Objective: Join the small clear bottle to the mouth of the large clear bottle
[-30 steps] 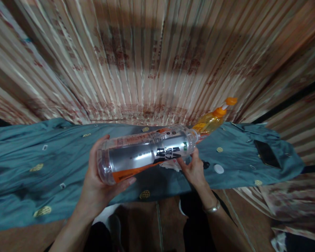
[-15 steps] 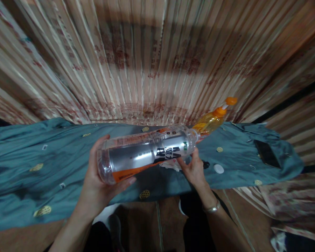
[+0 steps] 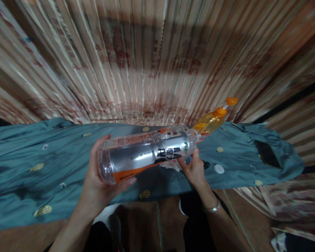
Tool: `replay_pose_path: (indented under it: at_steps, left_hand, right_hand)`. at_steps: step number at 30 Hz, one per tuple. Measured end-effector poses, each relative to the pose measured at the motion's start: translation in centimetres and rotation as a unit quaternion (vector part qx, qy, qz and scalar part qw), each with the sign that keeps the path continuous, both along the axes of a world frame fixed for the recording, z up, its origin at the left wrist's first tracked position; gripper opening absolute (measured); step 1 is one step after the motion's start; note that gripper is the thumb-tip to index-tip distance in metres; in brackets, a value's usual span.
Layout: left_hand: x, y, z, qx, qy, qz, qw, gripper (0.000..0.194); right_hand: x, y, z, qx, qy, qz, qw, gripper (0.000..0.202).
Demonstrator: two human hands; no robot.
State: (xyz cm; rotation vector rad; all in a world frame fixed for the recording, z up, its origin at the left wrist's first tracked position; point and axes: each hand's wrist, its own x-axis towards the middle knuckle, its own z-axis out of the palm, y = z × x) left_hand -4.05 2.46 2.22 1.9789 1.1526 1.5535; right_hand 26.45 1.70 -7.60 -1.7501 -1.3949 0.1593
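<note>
A large clear plastic bottle (image 3: 147, 152) with a silver and orange label is held nearly level, its neck to the right and its base to the left. My left hand (image 3: 101, 183) is wrapped round the base end. Near the neck, my right hand (image 3: 194, 168) grips the bottle from below, with part of its fingers hidden behind it. The bottle's mouth has no cap on it. Just beyond the mouth stands a yellow pump bottle (image 3: 210, 122) with an orange top, partly covered by the clear bottle's neck.
A green-blue patterned cloth (image 3: 68, 157) covers the long surface. On it are a black phone (image 3: 267, 153) at the right, a white round lid (image 3: 218, 168), a small black object (image 3: 206, 164) and crumpled white tissue (image 3: 171, 165). A pleated curtain (image 3: 147, 70) hangs behind.
The clear bottle has turned very slightly about its length, so its label lettering sits a little differently. Both hands keep their places.
</note>
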Motion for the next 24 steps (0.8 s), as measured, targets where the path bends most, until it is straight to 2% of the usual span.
replay_pose_path:
  at_steps: [7,24]
  left_hand:
    - [-0.03,0.00,0.10,0.014,0.013,0.003,1.000,0.102]
    - [0.04,0.02,-0.03,-0.006,-0.010,-0.012,1.000,0.105]
  right_hand:
    - [0.03,0.02,-0.02,-0.002,-0.003,-0.002,1.000,0.054]
    - [0.00,-0.08,0.13,-0.013,0.002,-0.004,1.000,0.058]
